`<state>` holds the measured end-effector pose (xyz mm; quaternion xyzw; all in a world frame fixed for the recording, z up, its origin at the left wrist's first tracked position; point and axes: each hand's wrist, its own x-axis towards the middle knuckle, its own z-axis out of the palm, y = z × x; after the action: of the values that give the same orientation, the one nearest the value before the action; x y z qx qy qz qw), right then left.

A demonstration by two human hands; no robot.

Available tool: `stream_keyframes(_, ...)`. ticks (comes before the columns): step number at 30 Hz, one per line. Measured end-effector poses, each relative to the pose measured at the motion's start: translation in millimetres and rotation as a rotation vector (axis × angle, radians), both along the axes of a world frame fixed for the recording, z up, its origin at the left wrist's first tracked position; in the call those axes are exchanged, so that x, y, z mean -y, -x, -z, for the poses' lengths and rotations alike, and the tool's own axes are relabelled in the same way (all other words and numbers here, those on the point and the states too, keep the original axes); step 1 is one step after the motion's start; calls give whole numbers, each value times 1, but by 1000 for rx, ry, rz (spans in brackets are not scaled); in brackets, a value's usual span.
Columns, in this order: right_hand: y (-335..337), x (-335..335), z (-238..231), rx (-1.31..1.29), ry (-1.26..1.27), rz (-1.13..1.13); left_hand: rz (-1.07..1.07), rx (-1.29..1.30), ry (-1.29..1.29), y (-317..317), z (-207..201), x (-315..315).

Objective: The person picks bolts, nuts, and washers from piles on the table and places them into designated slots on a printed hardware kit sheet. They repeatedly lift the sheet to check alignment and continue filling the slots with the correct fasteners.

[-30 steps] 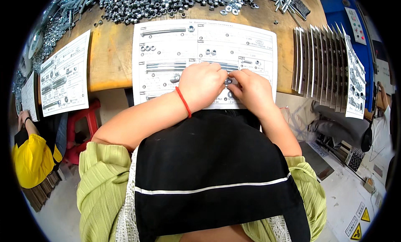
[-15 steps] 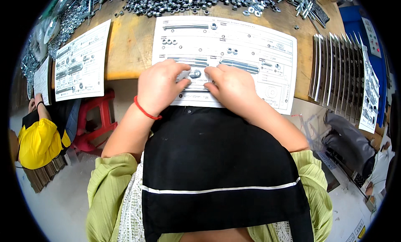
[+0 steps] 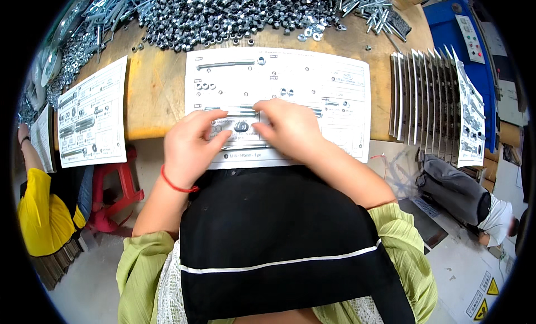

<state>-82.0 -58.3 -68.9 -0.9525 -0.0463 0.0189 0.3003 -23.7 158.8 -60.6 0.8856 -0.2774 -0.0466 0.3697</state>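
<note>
A white printed card lies in front of me, bearing a long bolt, small nuts and washers. Silver rods or bolts cross its middle, partly under my fingers. My left hand is over the card's lower left part, its index fingertip at the rods and its thumb apart, left of the washers. From the right, my right hand reaches in, index fingertip touching the rods and thumb separated below, near the washers. Their other fingers are mostly hidden.
Loose nuts pile up at the back of the wooden table. Long bolts lie back right. A similar card overhangs at left, and upright cards stand in a row at right. Co-workers flank me.
The card sits lower and farther left in view as the view shifts. My right hand has moved left over the card, uncovering part of the right-hand rods; my fingertips meet the left-hand rods.
</note>
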Motion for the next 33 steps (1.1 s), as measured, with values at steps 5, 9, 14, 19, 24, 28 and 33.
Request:
stream_keyframes(5, -54, 102, -6, 144, 93, 397, -320, -55, 76, -44, 28, -34)
stream_keyframes(9, -107, 152, 17, 158, 137, 505, -410, 102, 53, -73, 56, -47)
stream_keyframes(14, -129, 161, 32, 138, 259, 453, -439, 175, -14, -73, 62, -40)
stream_keyframes(19, -126, 169, 37, 185, 175, 429, -434, 230, -7, -71, 57, -38)
stream_keyframes(24, -127, 163, 31, 176, 161, 446, -462, 196, -13, -71, 56, -36)
stream_keyframes(28, -122, 165, 27, 286, 125, 480, -481, 138, -16, -72, 58, -37)
stream_keyframes(33, -68, 180, -10, 23, -179, 582, -464, 174, 23, -72, 66, -39)
